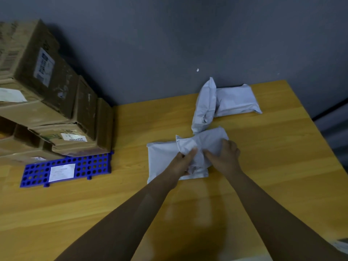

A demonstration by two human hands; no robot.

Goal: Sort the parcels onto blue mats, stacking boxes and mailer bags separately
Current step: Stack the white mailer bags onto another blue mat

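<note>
Grips the top mailer bag [204, 141] with left hand [184, 162] and right hand [226, 155], fingers curled into loose film, likely to lift it. Has boxes [56, 110] stacked on the blue mat [92, 163], far left.

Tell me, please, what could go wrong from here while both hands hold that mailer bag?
1. The left hand and right hand grip the crumpled mailer bag lying across a flat mailer bag; lifting may drag the flat one along.
2. The tilted mailer bag just behind leans on the rear mailer bag and could topple if nudged.
3. The only blue mat in view carries the uneven cardboard boxes; bags put there would mix the sorts.
</note>
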